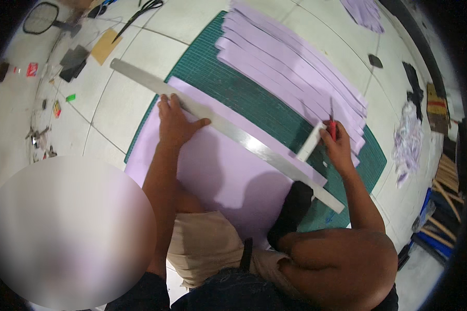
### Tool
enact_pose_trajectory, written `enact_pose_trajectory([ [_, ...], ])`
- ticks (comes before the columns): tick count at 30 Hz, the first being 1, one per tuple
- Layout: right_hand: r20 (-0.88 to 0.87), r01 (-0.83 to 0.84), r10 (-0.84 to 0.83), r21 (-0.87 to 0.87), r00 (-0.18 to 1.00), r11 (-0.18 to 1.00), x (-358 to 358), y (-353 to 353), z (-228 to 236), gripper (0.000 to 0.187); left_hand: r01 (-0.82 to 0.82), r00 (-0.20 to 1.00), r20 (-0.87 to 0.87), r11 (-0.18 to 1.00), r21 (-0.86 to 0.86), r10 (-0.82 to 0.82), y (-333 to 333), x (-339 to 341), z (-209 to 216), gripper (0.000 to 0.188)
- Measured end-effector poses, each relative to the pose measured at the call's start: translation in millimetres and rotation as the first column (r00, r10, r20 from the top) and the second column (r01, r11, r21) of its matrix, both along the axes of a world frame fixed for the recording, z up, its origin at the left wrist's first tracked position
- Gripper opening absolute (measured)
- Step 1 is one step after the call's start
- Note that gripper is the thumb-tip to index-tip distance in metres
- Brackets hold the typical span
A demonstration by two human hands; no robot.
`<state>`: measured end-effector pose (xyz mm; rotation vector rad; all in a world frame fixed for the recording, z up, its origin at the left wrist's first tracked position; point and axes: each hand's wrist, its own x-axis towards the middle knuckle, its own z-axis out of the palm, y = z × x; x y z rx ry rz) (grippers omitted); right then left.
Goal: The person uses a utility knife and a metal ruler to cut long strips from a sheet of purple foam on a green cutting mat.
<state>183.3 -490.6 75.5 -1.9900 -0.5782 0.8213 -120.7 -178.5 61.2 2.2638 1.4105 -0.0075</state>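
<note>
- Upper left: racket [41, 18] lay on the floor; card [106, 46] sat right of it, scissors [140, 18] beside the card.
- Left of center: left hand [179, 122] was spread, palm down, thumb out, pressing on the long ruler [238, 135]; not wrapped around anything.
- Center: green mat [200, 62] lay on the tiles, partly covered.
- Center to lower center: lilac cloth [228, 181] lay over the mat's lower left part, a narrow band showing above the ruler.
- Ruler ran slantwise from upper left to lower right of center, across the cloth, both ends past it.
- Upper center to right: lilac strips [280, 49] lay overlapping in rows on the mat.
- Lower center: black-covered foot [293, 205] was on the cloth, toe at the ruler's lower edge; contact unclear.
- Right of center: right hand [340, 147], well apart from the left, was closed around a red tool [332, 132], tip up; fingers also met the top end of a white bar [310, 145].
- Far right: scraps [407, 137] were heaped on the floor; sticks [446, 189] lay at the edge.
</note>
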Motion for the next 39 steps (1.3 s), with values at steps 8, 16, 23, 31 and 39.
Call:
enact_pose_trajectory([
  [8,-0.055,-0.205,0.215,0.151,0.975,0.967,-67.0,239.1,-2.2,0.036,-0.098,0.977,0.178,0.989,-0.115,0.117,-1.1,-12.0,-5.5,0.117],
  [16,-0.128,-0.153,0.185,0.224,0.974,0.962,-114.9,342.6,-38.2,0.037,-0.101,0.978,0.175,0.991,-0.089,0.115,1.3,-15.6,-7.9,0.12],
  [23,0.009,-0.186,0.187,0.166,0.982,0.969,-117.7,345.0,-59.8,0.037,-0.073,0.977,0.197,0.996,-0.054,0.082,1.9,-14.0,-9.3,0.12],
  [31,-0.068,-0.218,0.224,0.086,0.972,0.972,-114.2,345.9,-55.2,0.038,-0.068,0.982,0.171,0.997,-0.045,0.075,2.6,-12.0,-11.7,0.12],
  [39,-0.241,0.049,0.023,0.29,0.97,0.956,-128.9,345.3,-41.7,0.036,-0.055,0.988,0.141,0.998,-0.022,0.058,3.6,-14.7,-9.6,0.114],
])
